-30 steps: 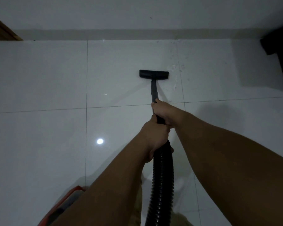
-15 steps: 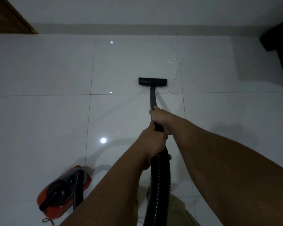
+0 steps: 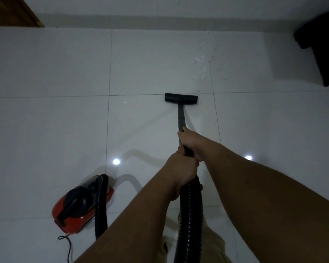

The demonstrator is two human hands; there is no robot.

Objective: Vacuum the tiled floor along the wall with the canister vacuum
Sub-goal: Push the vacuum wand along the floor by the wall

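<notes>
The slim, rigid black plastic wand (image 3: 180, 115) looks light and steers its flat black floor nozzle (image 3: 181, 98), resting on a glossy white tile (image 3: 144, 118) short of the wall; right hand (image 3: 191, 142) clasps the wand, left hand (image 3: 182, 170) wraps the black ribbed hose (image 3: 190, 215), which should flex. The red canister (image 3: 78, 207), probably heaviest, sits near-left; pale debris (image 3: 202, 61) lies beyond.

Both arms outstretched, left hand (image 3: 181, 170) and right hand (image 3: 191, 143) clenched, right foremost.

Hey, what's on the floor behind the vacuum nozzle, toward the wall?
Beyond the nozzle, pale debris is scattered on the white tiles up toward the wall. Whatever lies directly under the nozzle is covered.
</notes>
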